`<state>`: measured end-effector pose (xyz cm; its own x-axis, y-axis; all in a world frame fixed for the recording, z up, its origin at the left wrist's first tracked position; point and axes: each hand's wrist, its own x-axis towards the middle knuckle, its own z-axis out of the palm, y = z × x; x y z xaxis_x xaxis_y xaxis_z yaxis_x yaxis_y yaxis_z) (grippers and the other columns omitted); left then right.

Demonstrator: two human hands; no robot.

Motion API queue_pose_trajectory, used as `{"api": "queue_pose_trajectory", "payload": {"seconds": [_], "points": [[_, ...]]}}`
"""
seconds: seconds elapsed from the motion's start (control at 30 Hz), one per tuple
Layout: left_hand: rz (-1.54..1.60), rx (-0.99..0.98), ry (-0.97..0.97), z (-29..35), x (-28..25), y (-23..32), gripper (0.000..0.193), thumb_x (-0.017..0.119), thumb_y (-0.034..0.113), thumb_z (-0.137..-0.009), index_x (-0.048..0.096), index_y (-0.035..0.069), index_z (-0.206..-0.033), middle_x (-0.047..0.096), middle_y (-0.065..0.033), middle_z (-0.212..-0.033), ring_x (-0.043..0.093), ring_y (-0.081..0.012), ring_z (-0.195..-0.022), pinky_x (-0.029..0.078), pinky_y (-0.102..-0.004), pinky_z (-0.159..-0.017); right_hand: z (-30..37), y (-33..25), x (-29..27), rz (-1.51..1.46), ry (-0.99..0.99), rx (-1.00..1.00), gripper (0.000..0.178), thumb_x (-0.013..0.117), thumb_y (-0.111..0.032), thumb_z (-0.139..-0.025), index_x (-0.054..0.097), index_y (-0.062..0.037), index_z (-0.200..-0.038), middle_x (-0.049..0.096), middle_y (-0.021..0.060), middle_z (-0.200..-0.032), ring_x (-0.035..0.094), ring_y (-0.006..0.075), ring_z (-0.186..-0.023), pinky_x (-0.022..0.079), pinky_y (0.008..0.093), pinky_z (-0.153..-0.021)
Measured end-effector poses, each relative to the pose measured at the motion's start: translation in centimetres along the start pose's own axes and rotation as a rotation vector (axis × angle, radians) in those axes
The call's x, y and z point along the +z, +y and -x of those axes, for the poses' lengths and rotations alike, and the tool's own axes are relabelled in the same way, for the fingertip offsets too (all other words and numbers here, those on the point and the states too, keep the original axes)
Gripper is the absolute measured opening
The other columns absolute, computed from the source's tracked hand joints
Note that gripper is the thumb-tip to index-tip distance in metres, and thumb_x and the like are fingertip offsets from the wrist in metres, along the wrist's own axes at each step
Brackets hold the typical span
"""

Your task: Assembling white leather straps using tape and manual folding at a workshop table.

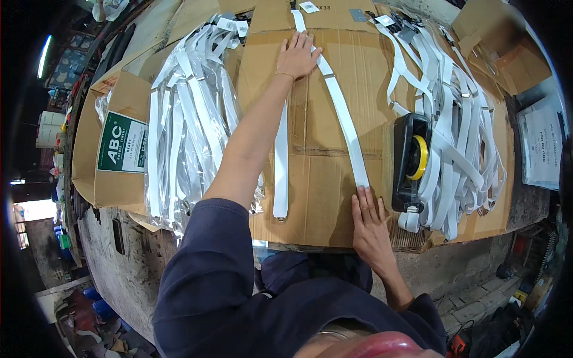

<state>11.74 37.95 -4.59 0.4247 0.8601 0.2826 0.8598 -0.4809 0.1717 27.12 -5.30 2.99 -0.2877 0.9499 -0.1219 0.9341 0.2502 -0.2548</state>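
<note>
A pair of white suspenders (341,110) lies on a brown cardboard sheet (322,179), its two straps spreading toward me and a tag at the far end. My left hand (298,56) rests flat over the place where the straps meet, fingers stretched out, hiding part of them. Near the front edge, my right hand (371,224) lies with fingers extended, their tips touching the lower end of the right strap. The left strap (281,167) ends in a small metal piece beside my left forearm.
Left, several suspenders in clear plastic bags (191,119) are piled by an open carton (83,155) with a green label. Right, a heap of loose white suspenders (456,137) lies beside a black tape dispenser (403,134) with a yellow-cored roll. Another cardboard box (525,62) stands far right.
</note>
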Motion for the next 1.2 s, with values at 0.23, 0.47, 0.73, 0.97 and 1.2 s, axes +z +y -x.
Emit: {"api": "queue_pose_trajectory", "payload": {"seconds": [0.23,0.47,0.73,0.97,1.2], "points": [[-0.042,-0.040,-0.102,-0.4,-0.1,0.0,0.072,0.028,0.060,-0.094,0.027,0.012,-0.148,0.021,-0.0081,-0.156,0.017,-0.0295,-0.144,0.014,-0.0552,-0.114,-2.3,-1.8,-2.3,-0.231,0.152,0.131,0.060,0.060,-0.017,-0.087,0.037,-0.0006,-0.139,0.030,0.0237,-0.145,0.028,0.0376,-0.137,0.024,0.0517,-0.112],[-0.006,-0.048,-0.167,-1.1,-0.1,-0.1,0.080,0.029,0.068,-0.090,0.027,0.013,-0.149,0.019,-0.0077,-0.157,0.014,-0.0294,-0.145,0.011,-0.0546,-0.114,-9.4,-5.4,-0.8,-0.531,0.295,-0.160,0.052,0.065,-0.022,-0.083,0.048,-0.0029,-0.128,0.041,0.0211,-0.139,0.038,0.0376,-0.130,0.033,0.0497,-0.107],[0.001,-0.050,-0.080,-0.5,-0.3,0.6,0.078,0.030,0.066,-0.091,0.031,0.012,-0.147,0.022,-0.0061,-0.156,0.016,-0.0280,-0.145,0.011,-0.0538,-0.115,-6.2,-8.9,4.4,-0.257,0.161,-0.355,0.057,0.056,-0.035,-0.087,0.045,-0.0032,-0.134,0.037,0.0141,-0.147,0.031,0.0268,-0.140,0.024,0.0541,-0.111],[-0.041,-0.026,-0.035,-0.7,-0.3,1.0,0.076,0.030,0.065,-0.092,0.030,0.011,-0.146,0.024,-0.0058,-0.155,0.019,-0.0287,-0.143,0.013,-0.0553,-0.113,-6.7,-11.8,6.1,-0.270,0.229,-0.312,0.063,0.055,-0.042,-0.089,0.042,-0.0047,-0.137,0.040,0.0126,-0.145,0.031,0.0278,-0.140,0.020,0.0565,-0.111],[1.049,-0.235,0.024,-1.6,-4.6,-6.5,0.091,0.035,0.062,-0.094,-0.003,0.002,-0.150,0.009,-0.0197,-0.157,0.008,-0.0308,-0.146,0.012,-0.0399,-0.117,-6.3,-12.7,5.1,-0.366,0.251,-0.438,0.064,0.059,-0.039,-0.087,0.041,-0.0058,-0.138,0.037,0.0182,-0.144,0.028,0.0322,-0.139,0.022,0.0564,-0.110]]}}
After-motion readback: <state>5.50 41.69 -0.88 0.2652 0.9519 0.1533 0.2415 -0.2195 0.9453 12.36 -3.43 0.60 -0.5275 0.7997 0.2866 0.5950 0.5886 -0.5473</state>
